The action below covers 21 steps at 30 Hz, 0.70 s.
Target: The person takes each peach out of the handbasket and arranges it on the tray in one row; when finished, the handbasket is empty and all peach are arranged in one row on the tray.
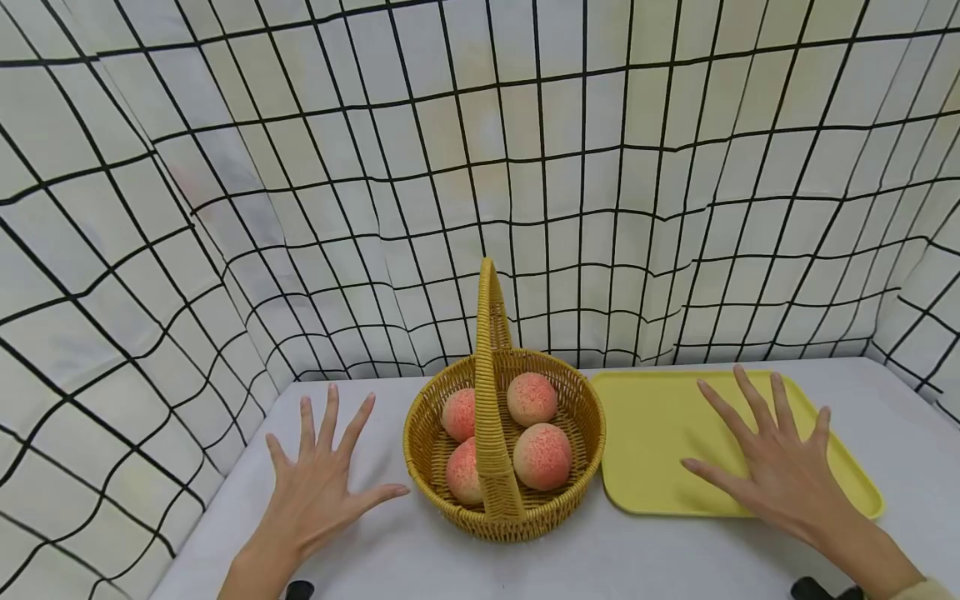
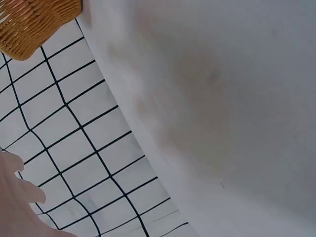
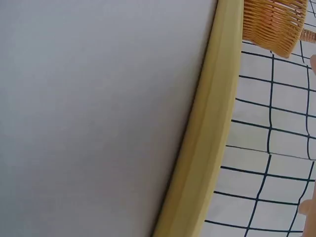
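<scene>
A yellow-brown wicker basket (image 1: 420,467) with a tall arched handle stands at the middle of the table, and several pink speckled peaches (image 1: 542,457) lie inside it. To its right sits a flat yellow tray (image 1: 645,450). My left hand (image 1: 315,483), fingers spread and straight, is left of the basket, its thumb pointing toward the rim without gripping it. Over the right part of the tray my right hand (image 1: 780,467) spreads its fingers, holding nothing. Whether it touches the tray I cannot tell. Only edges of the hands show in the wrist views.
A white-covered table (image 1: 420,575) carries everything. White sheeting with a black grid net (image 1: 585,200) rises behind it and along both sides. In the right wrist view the tray's raised rim (image 3: 210,128) crosses close to the camera.
</scene>
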Available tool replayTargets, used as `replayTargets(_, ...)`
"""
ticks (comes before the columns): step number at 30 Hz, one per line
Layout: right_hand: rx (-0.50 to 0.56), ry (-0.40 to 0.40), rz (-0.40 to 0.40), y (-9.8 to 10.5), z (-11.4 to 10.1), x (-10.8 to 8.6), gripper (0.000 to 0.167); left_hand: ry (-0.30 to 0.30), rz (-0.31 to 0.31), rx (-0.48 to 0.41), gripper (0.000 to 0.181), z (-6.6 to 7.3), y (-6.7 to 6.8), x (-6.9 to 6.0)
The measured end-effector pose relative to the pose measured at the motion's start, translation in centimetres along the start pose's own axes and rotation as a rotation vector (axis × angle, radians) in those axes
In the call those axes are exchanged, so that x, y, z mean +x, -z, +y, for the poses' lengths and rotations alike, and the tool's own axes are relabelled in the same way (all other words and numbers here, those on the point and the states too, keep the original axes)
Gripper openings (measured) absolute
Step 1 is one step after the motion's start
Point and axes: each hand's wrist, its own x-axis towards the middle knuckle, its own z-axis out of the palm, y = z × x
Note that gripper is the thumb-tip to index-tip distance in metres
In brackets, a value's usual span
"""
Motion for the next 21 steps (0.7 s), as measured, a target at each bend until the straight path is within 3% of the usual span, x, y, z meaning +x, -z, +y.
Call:
replayTargets(4,-0.013,-0.004,0.001,0.2,-0.9,0.6,0.102,-0.024,0.026,-0.06,0.121,0.5,0.2,0.1)
replayTargets(9,0.011,0.063,0.057,0.7,-3.2,2.2,0.098,-0.04,0.048,-0.215,0.122,1.5,0.3,0.3)
replayTargets(11,0.035,0.097,0.088,1.2,-4.2,3.1,0.096,-0.037,0.032,-0.322,0.12,2.0,0.2,0.5)
replayTargets(17,0.213,0.18,0.109,3.1,-7.6,6.1,0.093,-0.03,-0.069,-0.825,0.098,3.4,-0.5,1.2)
replayTargets(21,0.408,0.249,0.022,4.3,-9.8,7.9,0.088,0.022,-0.144,-0.971,0.096,4.1,-1.2,2.0)
